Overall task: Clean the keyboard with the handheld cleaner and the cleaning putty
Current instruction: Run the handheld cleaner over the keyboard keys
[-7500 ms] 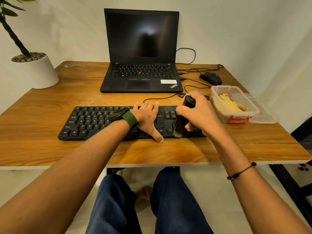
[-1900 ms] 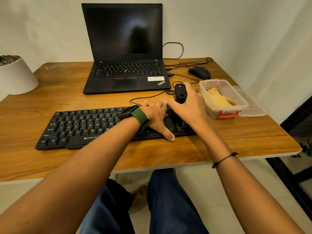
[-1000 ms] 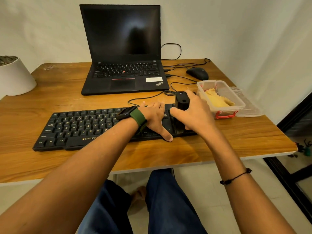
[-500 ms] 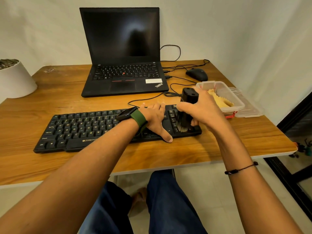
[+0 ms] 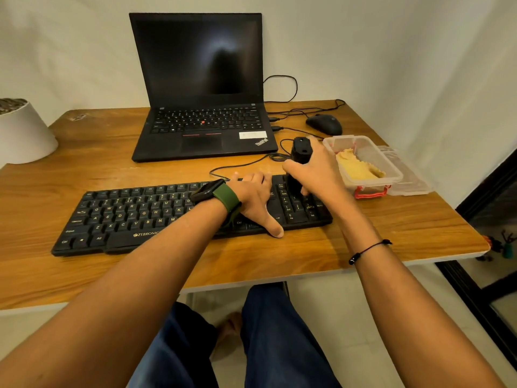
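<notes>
Counting from my side of the desk [image 5: 307,250], I saw one black keyboard [image 5: 134,217], one handheld cleaner [image 5: 300,156], one tub [image 5: 391,175] of yellow putty [image 5: 356,168], one mouse [image 5: 324,124] and one laptop [image 5: 201,88]. My left hand [image 5: 256,201] lay flat and open on the keys, thumb reaching the front edge. My right hand [image 5: 319,175] gripped the cleaner, a stubby black cylinder standing upright on the number pad. The lidless tub sat just right of the keyboard.

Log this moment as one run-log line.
right hand: grips cleaner on numpad | left hand: flat on keyboard | putty: in tub
</notes>
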